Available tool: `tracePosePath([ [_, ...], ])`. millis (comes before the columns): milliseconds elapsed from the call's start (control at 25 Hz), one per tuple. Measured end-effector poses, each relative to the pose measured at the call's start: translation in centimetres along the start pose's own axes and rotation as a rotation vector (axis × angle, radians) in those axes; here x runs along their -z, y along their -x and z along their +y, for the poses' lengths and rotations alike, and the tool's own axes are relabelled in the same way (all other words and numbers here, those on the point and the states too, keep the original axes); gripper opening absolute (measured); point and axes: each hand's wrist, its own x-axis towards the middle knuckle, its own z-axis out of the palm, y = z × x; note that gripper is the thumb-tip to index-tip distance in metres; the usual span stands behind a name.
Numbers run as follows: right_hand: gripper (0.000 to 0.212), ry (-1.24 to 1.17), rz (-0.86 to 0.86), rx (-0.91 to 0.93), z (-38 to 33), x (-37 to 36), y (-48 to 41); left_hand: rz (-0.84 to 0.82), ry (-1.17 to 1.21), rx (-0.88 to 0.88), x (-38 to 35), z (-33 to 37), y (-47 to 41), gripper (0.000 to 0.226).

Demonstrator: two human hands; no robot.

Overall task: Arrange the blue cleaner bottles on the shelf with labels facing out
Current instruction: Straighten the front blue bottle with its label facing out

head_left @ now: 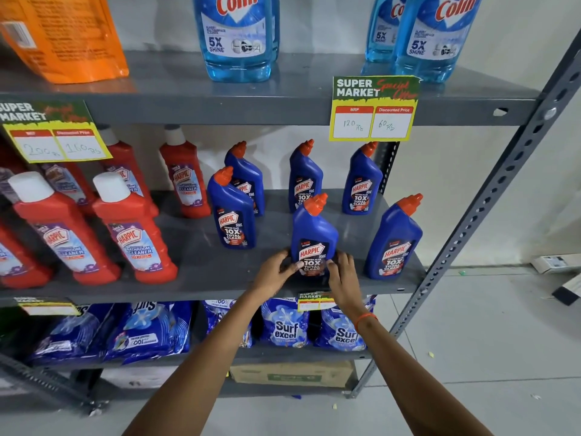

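Observation:
Several blue Harpic bottles with orange caps stand on the grey middle shelf [201, 272], all labels facing out. The front middle bottle [312, 234] stands upright near the shelf's front edge. My left hand [275, 272] grips its base from the left and my right hand [342, 272] grips it from the right. A front left bottle [232, 212] and a front right bottle [394, 243] flank it. Behind stand three more: back left [248, 177], back middle [304, 177] and back right [361, 184].
Red Harpic bathroom cleaner bottles [132, 234] fill the shelf's left half. Light blue Colin bottles [239, 36] and an orange pouch [63, 36] sit on the shelf above. Price tags [374, 108] hang from shelf edges. Surf Excel packs [286, 325] lie below. A perforated metal upright [490, 196] bounds the right side.

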Motion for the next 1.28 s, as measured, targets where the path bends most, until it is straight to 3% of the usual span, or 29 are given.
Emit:
tracePosePath([
  [80,0.025,-0.032,0.026,-0.022,-0.5,-0.2,0.3,0.014,-0.018,0.008,0.0,0.2,0.1,0.045],
  [160,0.040,-0.067,0.187,-0.007,-1.8,-0.6,0.8,0.052,-0.022,0.006,0.1,0.7,0.5,0.056],
  [320,0.049,-0.133,0.495,0.233,-8.5,-1.3,0.2,0.389,-0.011,-0.198,1.4,3.2,1.0,0.062],
  [480,0.049,-0.008,0.462,0.617,-13.8,-3.8,-0.8,0.657,0.118,-0.332,4.6,5.2,0.6,0.056],
  [600,0.047,-0.033,0.277,0.572,-15.1,-7.4,-1.0,0.785,0.077,-0.220,7.6,2.9,0.1,0.058],
  [680,0.048,-0.066,0.126,0.418,-14.7,-10.0,-1.6,0.715,0.143,-0.056,9.4,0.5,-0.8,0.051],
  [800,0.050,-0.068,-0.101,0.088,-12.9,-12.6,-3.5,0.439,0.142,0.154,11.2,-2.7,-2.0,0.050],
  [920,0.041,-0.058,-0.290,-0.147,-11.6,-13.8,-5.4,0.238,0.236,0.204,12.7,-4.4,-2.8,0.055],
  [1280,0.046,-0.140,-0.190,-0.181,-8.6,-13.2,-3.9,0.174,0.231,0.151,11.5,-5.6,-0.9,0.039],
])
